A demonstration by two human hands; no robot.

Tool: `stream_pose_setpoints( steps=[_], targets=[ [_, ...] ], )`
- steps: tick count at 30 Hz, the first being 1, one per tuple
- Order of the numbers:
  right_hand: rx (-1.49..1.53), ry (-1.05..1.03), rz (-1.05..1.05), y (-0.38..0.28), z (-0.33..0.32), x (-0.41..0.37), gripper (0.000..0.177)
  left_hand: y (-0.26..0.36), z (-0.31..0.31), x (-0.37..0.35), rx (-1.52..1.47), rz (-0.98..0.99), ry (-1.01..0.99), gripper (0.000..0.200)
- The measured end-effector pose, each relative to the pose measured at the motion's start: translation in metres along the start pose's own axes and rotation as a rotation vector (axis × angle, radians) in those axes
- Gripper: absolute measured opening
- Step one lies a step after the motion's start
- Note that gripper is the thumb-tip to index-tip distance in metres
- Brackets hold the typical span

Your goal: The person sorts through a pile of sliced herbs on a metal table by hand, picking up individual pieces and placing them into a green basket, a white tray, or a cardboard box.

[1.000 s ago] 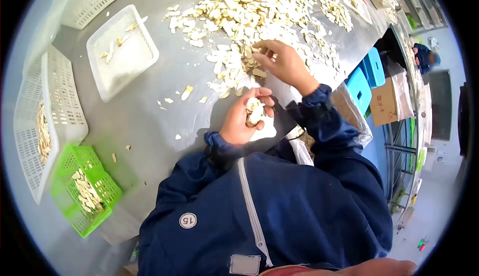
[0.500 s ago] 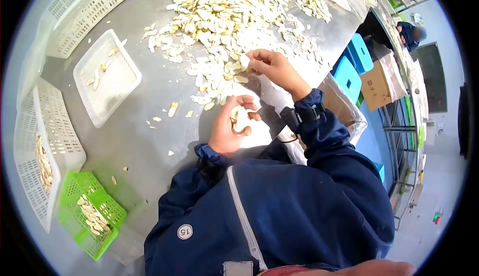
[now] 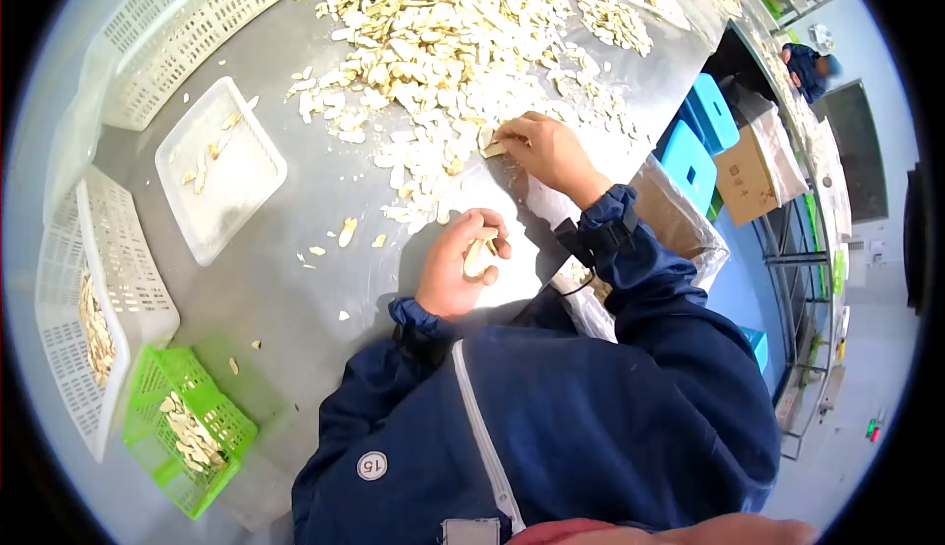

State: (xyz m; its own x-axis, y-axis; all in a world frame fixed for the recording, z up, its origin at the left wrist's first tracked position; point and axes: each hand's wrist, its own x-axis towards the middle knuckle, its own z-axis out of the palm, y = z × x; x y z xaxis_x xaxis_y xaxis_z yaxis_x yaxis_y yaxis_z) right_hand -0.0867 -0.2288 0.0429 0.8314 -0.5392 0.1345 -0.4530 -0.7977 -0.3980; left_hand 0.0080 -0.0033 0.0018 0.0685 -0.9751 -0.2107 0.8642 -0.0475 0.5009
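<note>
Head view shows you a green basket [image 3: 212,397] at left, then a white tray [image 3: 236,195] on the metal table [image 3: 305,181]. Your left hand [image 3: 458,267] curls around pale slices [image 3: 477,257], near the pile [image 3: 433,38], and your right hand [image 3: 547,156] pinches a slice [image 3: 493,150] at the pile's near edge.

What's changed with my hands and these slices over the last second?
Your left hand shows fewer pale slices in its cup. Your right hand pinches a slice that looks narrower than half a second ago; I can't tell if it's the same one. The view has shifted; the white tray and green basket appear lower, otherwise unchanged.
</note>
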Motion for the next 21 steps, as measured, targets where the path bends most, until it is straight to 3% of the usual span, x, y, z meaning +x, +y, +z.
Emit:
stream_pose_setpoints(
  steps=[3, 7, 10, 14, 17, 18, 21],
  targets=[
    [0.129, 0.075, -0.086, -0.023, 0.006, 0.016, 0.021, 0.002, 0.004, -0.002, -0.053, -0.029, 0.048, 0.017],
    [-0.058, 0.174, -0.255, -0.051, 0.032, 0.043, 0.025, 0.002, 0.002, -0.001, -0.035, -0.084, 0.05, 0.014],
    [-0.19, 0.055, -0.241, -0.044, 0.044, 0.051, 0.023, 0.005, 0.001, 0.0, -0.061, -0.082, 0.03, 0.012],
    [-0.135, 0.054, -0.118, -0.03, 0.032, 0.037, 0.021, 0.002, -0.001, 0.001, -0.032, -0.061, 0.004, 0.014],
    [0.031, 0.081, -0.012, -0.023, 0.013, 0.023, 0.024, -0.002, -0.002, 0.0, 0.024, 0.004, 0.0, 0.025],
    [0.062, 0.004, 0.078, -0.025, 0.002, 0.019, 0.025, -0.004, -0.006, 0.002, -0.027, -0.006, -0.01, 0.03],
    [0.653, -0.324, 0.159, -0.025, -0.013, 0.004, 0.025, -0.008, -0.012, 0.007, -0.172, -0.028, -0.003, 0.049]
  ],
)
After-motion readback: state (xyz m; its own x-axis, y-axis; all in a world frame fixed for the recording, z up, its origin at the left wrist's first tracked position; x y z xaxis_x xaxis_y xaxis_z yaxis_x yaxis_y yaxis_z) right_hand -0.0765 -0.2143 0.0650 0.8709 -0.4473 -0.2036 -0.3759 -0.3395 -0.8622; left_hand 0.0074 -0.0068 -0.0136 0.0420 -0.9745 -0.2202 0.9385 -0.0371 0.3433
